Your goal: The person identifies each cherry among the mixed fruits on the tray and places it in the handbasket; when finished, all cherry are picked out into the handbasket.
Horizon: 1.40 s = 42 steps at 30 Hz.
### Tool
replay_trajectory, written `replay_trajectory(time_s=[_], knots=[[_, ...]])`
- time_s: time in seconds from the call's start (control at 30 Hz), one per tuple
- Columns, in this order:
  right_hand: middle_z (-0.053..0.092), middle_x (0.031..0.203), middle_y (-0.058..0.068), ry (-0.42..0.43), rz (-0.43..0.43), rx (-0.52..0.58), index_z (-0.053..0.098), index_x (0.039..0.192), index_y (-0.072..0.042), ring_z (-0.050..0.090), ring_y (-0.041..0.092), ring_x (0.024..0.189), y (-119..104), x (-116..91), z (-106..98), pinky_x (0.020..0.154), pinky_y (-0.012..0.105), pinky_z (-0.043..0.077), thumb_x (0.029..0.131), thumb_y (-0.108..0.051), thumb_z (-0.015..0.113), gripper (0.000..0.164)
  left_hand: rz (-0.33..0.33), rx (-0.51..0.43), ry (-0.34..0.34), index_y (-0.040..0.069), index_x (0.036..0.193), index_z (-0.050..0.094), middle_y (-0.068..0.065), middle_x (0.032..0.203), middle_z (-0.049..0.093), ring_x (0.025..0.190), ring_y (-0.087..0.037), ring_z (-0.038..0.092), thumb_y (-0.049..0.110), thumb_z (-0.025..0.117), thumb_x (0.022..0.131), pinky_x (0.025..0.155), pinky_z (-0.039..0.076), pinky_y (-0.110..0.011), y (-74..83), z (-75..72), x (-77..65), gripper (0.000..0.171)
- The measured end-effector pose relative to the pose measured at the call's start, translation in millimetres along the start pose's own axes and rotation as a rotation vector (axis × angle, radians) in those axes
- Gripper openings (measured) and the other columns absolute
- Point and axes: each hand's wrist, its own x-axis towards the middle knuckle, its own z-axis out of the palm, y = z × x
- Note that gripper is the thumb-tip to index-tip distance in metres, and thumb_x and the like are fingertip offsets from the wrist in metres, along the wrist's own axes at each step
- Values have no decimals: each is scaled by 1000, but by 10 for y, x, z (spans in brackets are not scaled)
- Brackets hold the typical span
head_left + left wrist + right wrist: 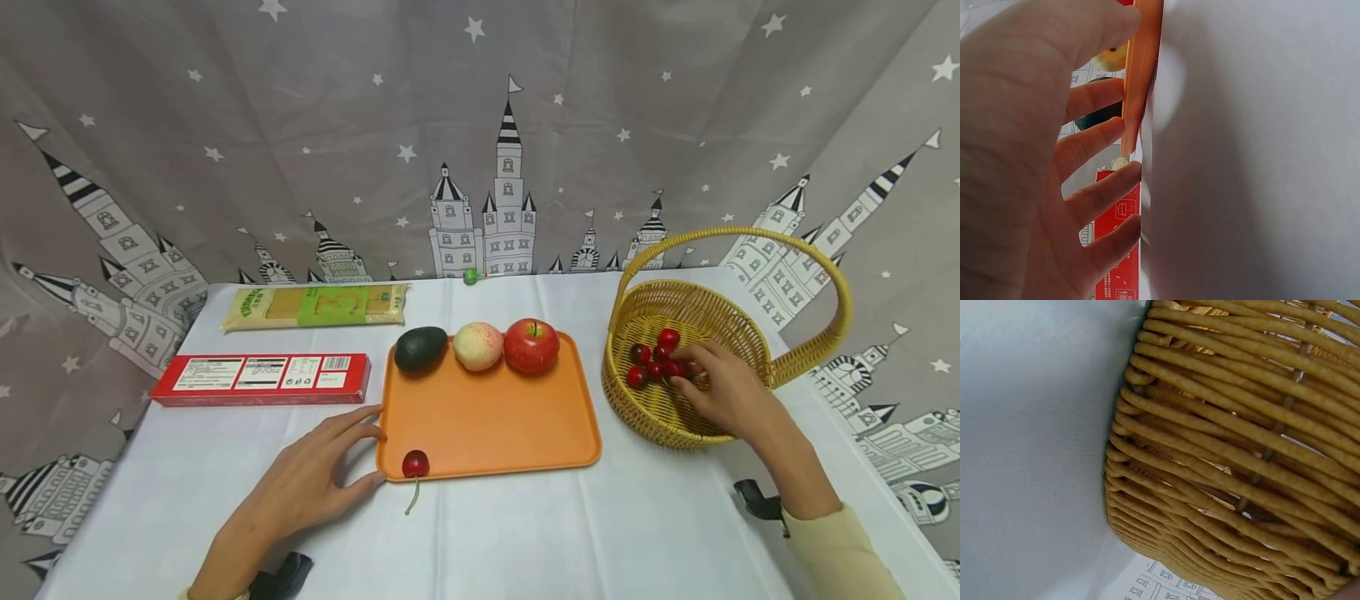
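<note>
My left hand rests by the left edge of an orange tray, its fingertips touching or nearly touching the rim. In the left wrist view its fingers are spread and fairly straight. On the tray's front left edge lies a dark red cherry, its stem hanging over the rim. Along the back of the tray sit an avocado, a peach and a red apple. My right hand reaches into a wicker basket and pinches a cherry among several others. The basket wall hides this hand in the right wrist view.
Left of the tray lies a red box, with a pack of noodles behind it. A small green item lies at the table's back edge. The basket's tall handle arches over its opening. A grey castle-print curtain hangs behind the white-covered table.
</note>
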Motion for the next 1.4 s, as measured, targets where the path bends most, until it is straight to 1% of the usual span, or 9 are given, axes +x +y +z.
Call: replay_trajectory(time_s=[0.23, 0.47, 0.7, 0.93, 1.1, 1.23, 1.4], knots=[[69, 111, 18, -44, 5, -2, 71, 123, -3, 66, 32, 93, 31, 7, 21, 80, 53, 62, 91, -12, 85, 36, -8, 2, -5, 29, 128, 72, -3, 161, 55, 147, -34, 52, 52, 88, 85, 113, 49, -65, 7, 1, 4, 51], [69, 113, 17, -96, 6, 22, 73, 121, -3, 69, 30, 92, 44, 34, 21, 80, 51, 65, 91, -13, 87, 34, -9, 0, -9, 29, 128, 71, -2, 161, 55, 147, -33, 52, 51, 89, 85, 114, 49, -65, 5, 6, 11, 51], [70, 113, 19, -123, 14, 25, 73, 120, -2, 73, 32, 94, 32, 56, 15, 80, 51, 66, 92, -14, 87, 34, -15, -3, -13, 29, 129, 71, -3, 161, 55, 146, -34, 53, 51, 88, 85, 113, 49, -65, 1, 9, 7, 51], [69, 114, 20, -143, 19, 34, 73, 120, -2, 73, 33, 94, 37, 48, 22, 81, 51, 66, 92, -15, 86, 33, -4, -5, -5, 30, 127, 72, -2, 161, 55, 146, -33, 53, 50, 88, 85, 113, 49, -65, -2, 6, 8, 49], [69, 117, 21, -141, 23, 17, 73, 123, -2, 73, 35, 97, 26, 37, 18, 83, 53, 65, 93, -15, 85, 35, 4, -8, -1, 30, 127, 71, -1, 160, 55, 145, -33, 54, 50, 88, 85, 113, 50, -64, -3, 6, 4, 49], [69, 118, 21, -116, 19, -18, 72, 125, -2, 70, 35, 99, -9, 16, -1, 87, 57, 63, 94, -17, 85, 37, 5, -8, 0, 30, 128, 71, -1, 160, 55, 145, -32, 54, 50, 88, 85, 112, 50, -64, -6, 5, 4, 49], [68, 117, 20, -66, 0, -55, 71, 128, -4, 67, 36, 99, -147, 0, -66, 89, 61, 61, 95, -20, 84, 39, 0, -9, -1, 30, 128, 71, -2, 160, 55, 145, -33, 54, 50, 88, 85, 112, 50, -64, -5, -2, 4, 50]])
